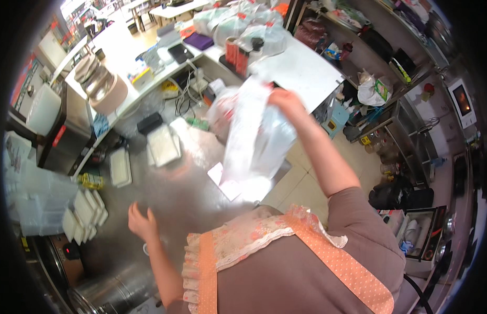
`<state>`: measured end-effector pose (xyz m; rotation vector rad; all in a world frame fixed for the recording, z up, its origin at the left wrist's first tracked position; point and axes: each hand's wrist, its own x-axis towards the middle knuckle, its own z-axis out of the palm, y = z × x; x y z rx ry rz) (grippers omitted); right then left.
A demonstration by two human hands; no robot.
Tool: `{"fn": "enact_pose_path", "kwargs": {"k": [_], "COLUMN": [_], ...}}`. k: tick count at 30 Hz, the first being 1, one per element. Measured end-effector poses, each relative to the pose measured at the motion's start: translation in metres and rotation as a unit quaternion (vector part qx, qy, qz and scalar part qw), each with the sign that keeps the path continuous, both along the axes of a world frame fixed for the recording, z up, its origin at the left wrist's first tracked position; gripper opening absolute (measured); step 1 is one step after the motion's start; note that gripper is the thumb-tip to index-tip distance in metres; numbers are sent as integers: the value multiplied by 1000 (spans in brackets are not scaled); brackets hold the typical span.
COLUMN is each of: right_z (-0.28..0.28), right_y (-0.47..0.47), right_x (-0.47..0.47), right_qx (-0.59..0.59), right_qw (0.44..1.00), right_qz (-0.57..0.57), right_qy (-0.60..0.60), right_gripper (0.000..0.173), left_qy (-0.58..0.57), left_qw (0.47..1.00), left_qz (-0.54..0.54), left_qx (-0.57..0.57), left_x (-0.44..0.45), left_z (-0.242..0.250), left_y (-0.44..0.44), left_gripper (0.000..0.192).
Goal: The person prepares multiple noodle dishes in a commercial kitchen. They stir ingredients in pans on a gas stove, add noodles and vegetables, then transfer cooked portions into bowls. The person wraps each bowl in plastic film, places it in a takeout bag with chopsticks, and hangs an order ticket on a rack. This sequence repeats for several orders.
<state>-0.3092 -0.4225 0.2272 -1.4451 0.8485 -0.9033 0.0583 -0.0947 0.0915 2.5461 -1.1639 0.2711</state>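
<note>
My right hand (282,100) is raised over the right end of the stainless steel counter (176,208), its fingers closed on the top of a whitish plastic bag (247,129). The bag hangs down in a long strip with clearer film beside it, blurred at the edges. Whether anything is inside it I cannot tell. Below the bag lies a small white paper sheet (218,176), partly covered. My left hand (143,221) hovers over the counter at the left, fingers apart and holding nothing. White rectangular container lids or trays (163,145) lie flat beyond it.
Leaning white trays (86,212) and stacked clear plastic containers (47,200) stand at the left. Filled plastic bags (243,27) rest on the white upper counter (302,74), near a tablet (180,53). Loose cables (184,92) lie underneath. Tiled floor (296,184) and shelving (400,137) are at the right.
</note>
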Motion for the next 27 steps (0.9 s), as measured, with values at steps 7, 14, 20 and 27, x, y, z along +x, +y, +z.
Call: {"fn": "enact_pose_path", "kwargs": {"k": [7, 14, 20, 27], "right_z": [42, -4, 95, 186], "right_y": [-171, -242, -27, 205], "right_x": [-97, -78, 88, 324], "right_qx": [-82, 28, -175, -137], "right_qw": [971, 971, 961, 356], "right_qz": [-206, -206, 207, 871], "right_qy": [84, 120, -58, -309], "right_gripper": [21, 9, 40, 24], "left_qy": [144, 90, 86, 96], "left_qw": [914, 935, 894, 926], "left_qz": [317, 303, 401, 339], "left_qx": [207, 163, 182, 134], "left_x": [-21, 3, 53, 143], "left_z": [-61, -100, -79, -93], "left_y": [89, 136, 193, 250], "left_gripper": [58, 39, 40, 46]}}
